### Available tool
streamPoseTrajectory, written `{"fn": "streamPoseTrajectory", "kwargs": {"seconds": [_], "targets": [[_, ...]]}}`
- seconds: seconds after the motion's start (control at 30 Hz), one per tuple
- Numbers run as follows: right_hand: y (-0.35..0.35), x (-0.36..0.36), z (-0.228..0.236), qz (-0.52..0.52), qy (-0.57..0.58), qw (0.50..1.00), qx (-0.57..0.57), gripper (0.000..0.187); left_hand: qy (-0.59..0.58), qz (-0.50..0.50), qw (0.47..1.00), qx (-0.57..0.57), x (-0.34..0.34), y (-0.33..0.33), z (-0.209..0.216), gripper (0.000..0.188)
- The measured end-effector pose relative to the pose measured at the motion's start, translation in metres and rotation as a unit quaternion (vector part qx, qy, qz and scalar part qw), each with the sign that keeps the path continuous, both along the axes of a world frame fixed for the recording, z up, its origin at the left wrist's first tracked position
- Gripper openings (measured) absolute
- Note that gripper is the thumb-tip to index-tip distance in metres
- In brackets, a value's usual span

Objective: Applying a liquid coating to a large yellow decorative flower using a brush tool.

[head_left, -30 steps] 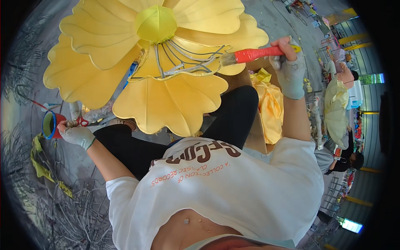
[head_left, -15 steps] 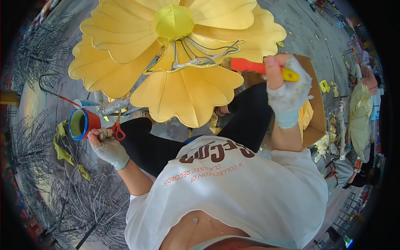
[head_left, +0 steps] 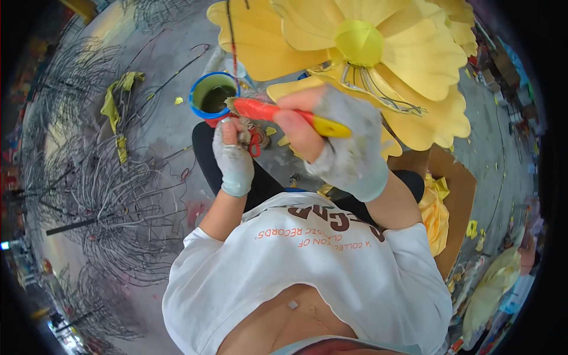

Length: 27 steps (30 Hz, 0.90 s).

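At 3 o'clock, an open cardboard box (head_left: 458,195) holds crumpled yellow-orange fabric (head_left: 433,222). A large pale-yellow petal shape (head_left: 491,290) sits at 4 o'clock. Toward 9 o'clock, tangled grey wires (head_left: 118,201) sprawl over the concrete floor (head_left: 488,148), with a yellow fabric strip (head_left: 111,109) near them at 10 o'clock.

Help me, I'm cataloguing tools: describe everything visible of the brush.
The brush has a glossy-looking red handle with a yellow end, and pale brownish bristles. The gloved right hand grips it around where red meets yellow. It lies nearly level across the view, bristles leftward, at the right side of the blue-rimmed pot; whether they touch the rim is unclear.
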State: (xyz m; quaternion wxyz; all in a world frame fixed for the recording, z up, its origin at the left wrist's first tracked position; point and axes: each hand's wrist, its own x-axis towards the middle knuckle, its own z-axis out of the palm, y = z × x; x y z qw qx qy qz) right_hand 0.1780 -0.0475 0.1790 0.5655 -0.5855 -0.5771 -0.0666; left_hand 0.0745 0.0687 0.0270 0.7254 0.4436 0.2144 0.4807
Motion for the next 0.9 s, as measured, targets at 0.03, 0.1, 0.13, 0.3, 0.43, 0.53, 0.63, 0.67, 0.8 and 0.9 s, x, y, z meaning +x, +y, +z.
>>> {"fn": "streamPoseTrajectory", "kwargs": {"seconds": [0.03, 0.1, 0.13, 0.3, 0.43, 0.53, 0.63, 0.67, 0.8, 0.9], "targets": [[0.015, -0.002, -0.004, 0.004, 0.01, 1.0, -0.027, 0.01, -0.003, -0.007, 1.0, 0.008, 0.001, -0.005, -0.001, 0.031], [0.047, -0.009, -0.016, 0.019, 0.017, 0.998, -0.053, 0.01, -0.007, -0.003, 1.0, 0.018, -0.005, -0.01, -0.001, 0.032], [0.059, -0.014, -0.019, 0.006, 0.012, 0.995, -0.097, 0.01, 0.011, -0.005, 1.0, 0.026, -0.008, -0.014, 0.002, 0.033], [0.096, -0.025, -0.056, 0.021, -0.056, 0.992, -0.107, 0.015, 0.099, 0.009, 0.994, 0.043, -0.027, -0.015, -0.015, 0.032], [0.087, -0.027, -0.048, 0.038, 0.173, 0.97, -0.168, 0.016, 0.149, 0.01, 0.984, 0.096, -0.029, -0.015, -0.026, 0.028], [0.087, -0.033, -0.036, 0.09, 0.287, 0.94, -0.16, 0.016, 0.131, 0.013, 0.986, 0.102, -0.036, -0.013, -0.022, 0.03], [0.088, -0.046, -0.03, 0.07, 0.307, 0.932, -0.181, 0.016, 0.09, 0.031, 0.991, 0.095, -0.035, -0.015, -0.023, 0.03], [0.088, -0.05, -0.029, 0.061, 0.316, 0.928, -0.188, 0.016, 0.078, 0.034, 0.992, 0.093, -0.037, -0.013, -0.023, 0.03], [0.074, -0.037, -0.024, 0.037, 0.344, 0.923, -0.167, 0.015, 0.084, 0.036, 0.988, 0.126, -0.044, -0.008, -0.015, 0.03], [0.066, -0.035, -0.024, 0.062, 0.293, 0.936, -0.183, 0.013, 0.089, 0.028, 0.987, 0.132, -0.044, -0.01, -0.015, 0.031]]}}
